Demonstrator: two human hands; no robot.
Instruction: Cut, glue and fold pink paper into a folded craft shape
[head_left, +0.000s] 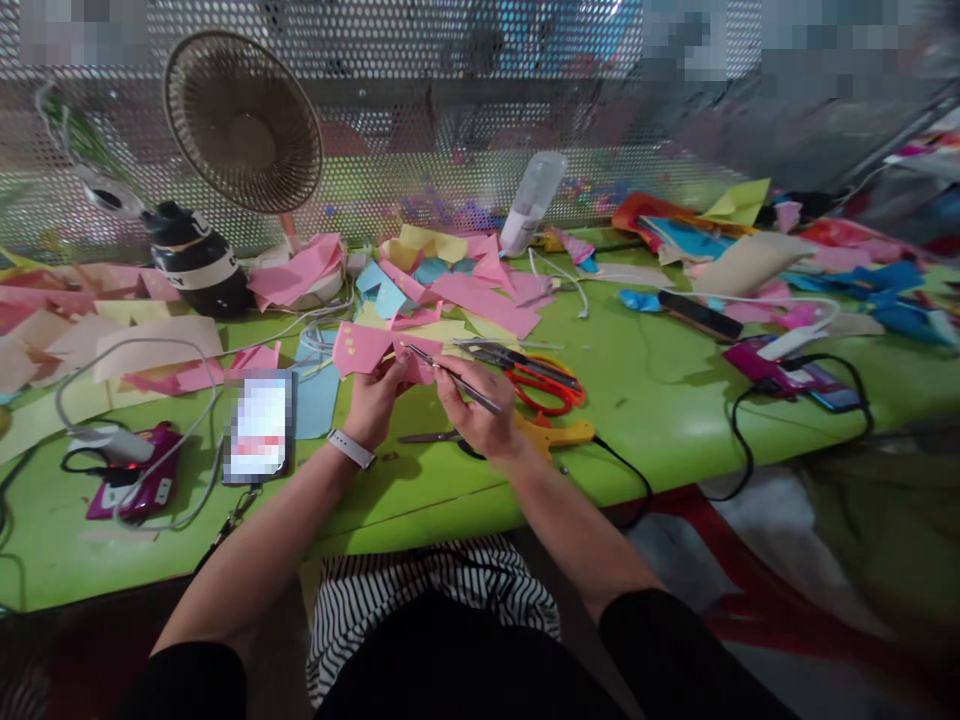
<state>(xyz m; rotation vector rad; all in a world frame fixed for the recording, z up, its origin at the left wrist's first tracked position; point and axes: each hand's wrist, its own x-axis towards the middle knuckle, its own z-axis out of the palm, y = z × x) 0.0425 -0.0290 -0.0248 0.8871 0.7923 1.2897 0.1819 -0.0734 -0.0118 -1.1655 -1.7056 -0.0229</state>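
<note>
My left hand [373, 405], with a light band at the wrist, pinches a pink paper piece [358, 347] that has small yellow marks. Dark slim tweezers [470, 387] are held in my right hand [480, 408], their tips over the pink piece near my left fingertips. Just beyond my right hand lie red-handled scissors [546, 385]. Another pair of scissors [429, 437] sticks out from under my right hand. A yellow tool with a black cord [562, 434] rests beside my right wrist.
A phone [259, 427] and a purple power strip [161, 478] lie left. Behind are paper scraps [487, 300], a fan [244, 120], a black bottle [196, 262] and a tilted clear bottle [532, 205]. Another purple strip [757, 368] with cables and a dark phone-like bar [700, 315] are right.
</note>
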